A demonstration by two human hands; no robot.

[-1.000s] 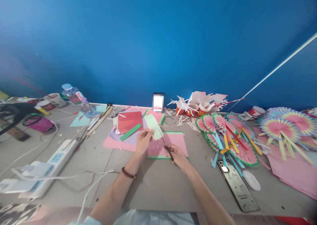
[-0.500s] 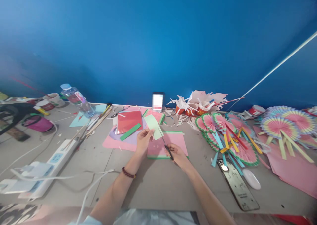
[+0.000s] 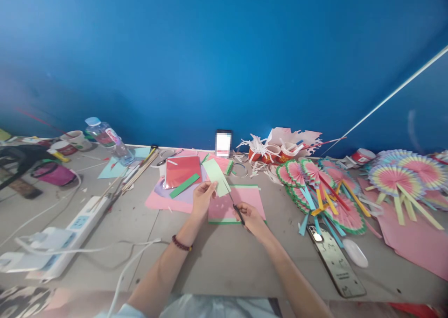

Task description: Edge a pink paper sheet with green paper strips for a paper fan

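Observation:
Pinched in my left hand (image 3: pixel 205 197) is a light green strip of paper (image 3: pixel 214 172), tilted above the table. My right hand (image 3: pixel 249 216) grips black-handled scissors (image 3: pixel 239 213), their blades at the lower right edge of the light green paper, where a narrow sliver stands partly apart. Below both hands lies a pink sheet (image 3: pixel 254 203) with green borders along its top and bottom. A dark green strip (image 3: pixel 185 186) rests on a red packet (image 3: pixel 183 169) left of my left hand.
Pleated paper fans (image 3: pixel 343 201) lie to the right, near a phone (image 3: pixel 338 262) and a white mouse-shaped object (image 3: pixel 355 253). A power strip (image 3: pixel 79 231) with cables and a tilted plastic bottle (image 3: pixel 114 140) are on the left. Paper cups (image 3: pixel 271 153) stand at the back.
Both hands stay almost in place. The light green paper has tilted slightly, its upper end moving a little; the scissors remain at its edge.

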